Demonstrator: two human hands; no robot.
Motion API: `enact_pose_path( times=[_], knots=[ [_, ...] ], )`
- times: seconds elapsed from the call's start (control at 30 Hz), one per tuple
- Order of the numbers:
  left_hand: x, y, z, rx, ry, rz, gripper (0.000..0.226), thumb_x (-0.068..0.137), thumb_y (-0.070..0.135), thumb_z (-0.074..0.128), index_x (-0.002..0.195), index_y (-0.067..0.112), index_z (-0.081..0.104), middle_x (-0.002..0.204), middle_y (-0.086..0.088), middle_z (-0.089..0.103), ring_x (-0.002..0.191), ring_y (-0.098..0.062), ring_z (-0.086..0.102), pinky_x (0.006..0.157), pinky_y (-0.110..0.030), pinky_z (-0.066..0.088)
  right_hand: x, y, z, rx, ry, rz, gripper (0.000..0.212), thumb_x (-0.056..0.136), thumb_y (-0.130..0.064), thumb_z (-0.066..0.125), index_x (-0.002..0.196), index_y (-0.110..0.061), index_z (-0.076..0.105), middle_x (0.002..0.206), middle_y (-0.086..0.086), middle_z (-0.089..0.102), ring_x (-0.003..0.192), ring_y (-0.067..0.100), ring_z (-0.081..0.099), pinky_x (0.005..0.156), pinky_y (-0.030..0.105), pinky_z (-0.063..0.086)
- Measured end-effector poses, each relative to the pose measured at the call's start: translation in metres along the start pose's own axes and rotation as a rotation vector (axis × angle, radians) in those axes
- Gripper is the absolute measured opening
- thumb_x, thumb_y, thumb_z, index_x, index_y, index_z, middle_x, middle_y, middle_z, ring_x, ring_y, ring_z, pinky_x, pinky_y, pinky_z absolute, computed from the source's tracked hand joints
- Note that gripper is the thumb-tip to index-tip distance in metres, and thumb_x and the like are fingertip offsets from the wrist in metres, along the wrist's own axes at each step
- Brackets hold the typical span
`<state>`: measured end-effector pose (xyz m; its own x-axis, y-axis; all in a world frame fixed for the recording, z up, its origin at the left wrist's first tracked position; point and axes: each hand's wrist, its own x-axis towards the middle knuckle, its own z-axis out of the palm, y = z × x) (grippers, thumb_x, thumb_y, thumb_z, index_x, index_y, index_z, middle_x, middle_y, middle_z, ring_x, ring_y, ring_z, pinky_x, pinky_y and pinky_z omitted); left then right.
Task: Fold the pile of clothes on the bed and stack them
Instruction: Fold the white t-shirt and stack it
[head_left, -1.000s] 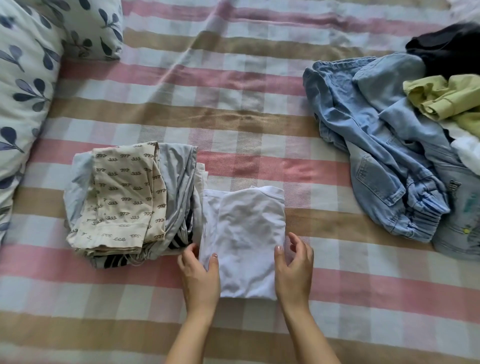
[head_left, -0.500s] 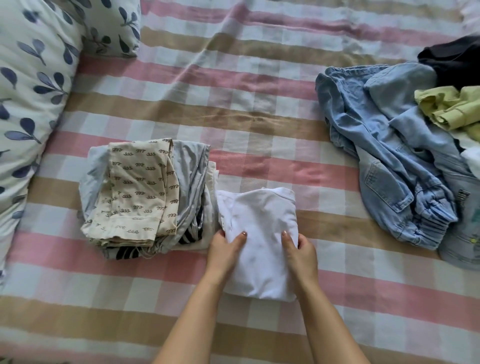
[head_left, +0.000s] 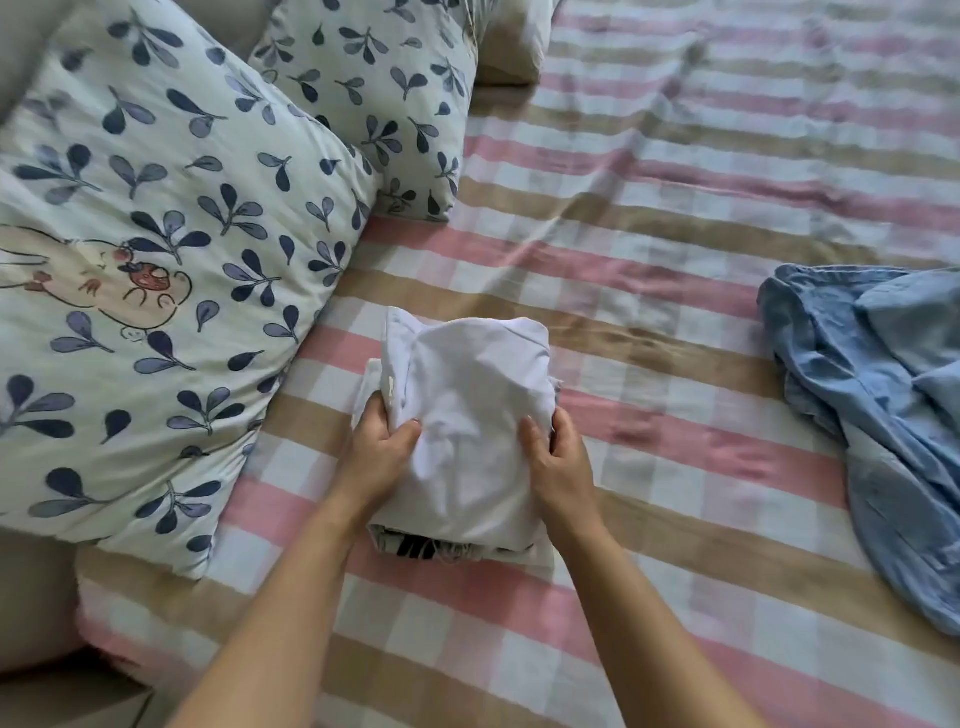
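Two hands: left hand (head_left: 382, 453) and right hand (head_left: 560, 463) each clamp a side edge of the folded white garment (head_left: 470, 410), thumbs on top.
White garment: lies on the stack of folded clothes (head_left: 415, 546) mid-bed, long axis running away from the person.
Around: leaf-print pillows (head_left: 156, 322) just beside the stack at the left edge of the bed (head_left: 675, 208); denim clothes (head_left: 878, 405) well apart at the right edge.

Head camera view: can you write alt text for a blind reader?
A folded white garment, gripped by the left hand and right hand, tops a stack of folded clothes on a pink-and-tan checked bed. Leaf-print pillows sit left; blue denim lies right.
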<state>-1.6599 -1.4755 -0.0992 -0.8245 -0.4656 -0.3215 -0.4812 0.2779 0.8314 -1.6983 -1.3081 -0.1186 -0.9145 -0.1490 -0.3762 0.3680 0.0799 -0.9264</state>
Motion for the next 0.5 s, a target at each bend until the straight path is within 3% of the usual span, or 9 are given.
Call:
enact_pose_path(
  times=[0.1, 0.23, 0.33, 0.43, 0.5],
  knots=[
    [0.03, -0.017, -0.015, 0.094, 0.021, -0.041, 0.032, 0.089, 0.013, 0.05, 0.121, 0.01, 0.046, 0.118, -0.007, 0.057, 0.105, -0.023, 0.053, 0.088, -0.031, 0.04, 0.025, 0.01, 0.034, -0.057, -0.002, 0.007, 0.011, 0.097, -0.018, 0.046, 0.104, -0.016, 0.053, 0.101, 0.001, 0.061, 0.096, 0.02, 0.059, 0.086, 0.036, 0.047],
    [0.047, -0.043, -0.01, 0.189, -0.018, -0.096, 0.026, 0.093, 0.014, 0.047, 0.117, 0.003, 0.043, 0.122, -0.016, 0.054, 0.112, -0.032, 0.051, 0.087, -0.033, 0.04, 0.04, 0.036, 0.051, -0.136, 0.035, 0.09, 0.014, 0.098, -0.019, 0.043, 0.106, -0.013, 0.052, 0.099, 0.002, 0.058, 0.092, 0.018, 0.054, 0.076, 0.026, 0.039],
    [0.047, -0.053, -0.001, 0.238, -0.003, -0.117, 0.038, 0.095, 0.019, 0.047, 0.127, 0.001, 0.037, 0.131, -0.018, 0.048, 0.118, -0.031, 0.046, 0.081, -0.025, 0.031, 0.039, 0.047, 0.051, -0.197, 0.082, 0.147, 0.026, 0.097, -0.023, 0.043, 0.117, -0.007, 0.05, 0.108, 0.007, 0.058, 0.101, 0.024, 0.055, 0.075, 0.025, 0.035],
    [0.043, -0.055, -0.003, 0.284, 0.038, -0.131, 0.053, 0.092, 0.03, 0.052, 0.131, 0.002, 0.031, 0.131, -0.02, 0.049, 0.116, -0.034, 0.049, 0.078, -0.029, 0.034, 0.03, 0.049, 0.043, -0.227, 0.024, 0.174, 0.05, 0.093, -0.035, 0.051, 0.134, -0.011, 0.036, 0.131, 0.007, 0.05, 0.119, 0.024, 0.049, 0.087, 0.027, 0.036],
    [0.038, -0.058, -0.009, 0.391, 0.046, -0.113, 0.063, 0.09, 0.033, 0.055, 0.137, 0.004, 0.025, 0.137, -0.018, 0.045, 0.119, -0.035, 0.048, 0.083, -0.034, 0.037, 0.02, 0.051, 0.035, -0.3, -0.041, 0.16, 0.058, 0.09, -0.031, 0.058, 0.138, -0.015, 0.03, 0.136, 0.005, 0.048, 0.119, 0.022, 0.049, 0.09, 0.028, 0.039]
  ],
)
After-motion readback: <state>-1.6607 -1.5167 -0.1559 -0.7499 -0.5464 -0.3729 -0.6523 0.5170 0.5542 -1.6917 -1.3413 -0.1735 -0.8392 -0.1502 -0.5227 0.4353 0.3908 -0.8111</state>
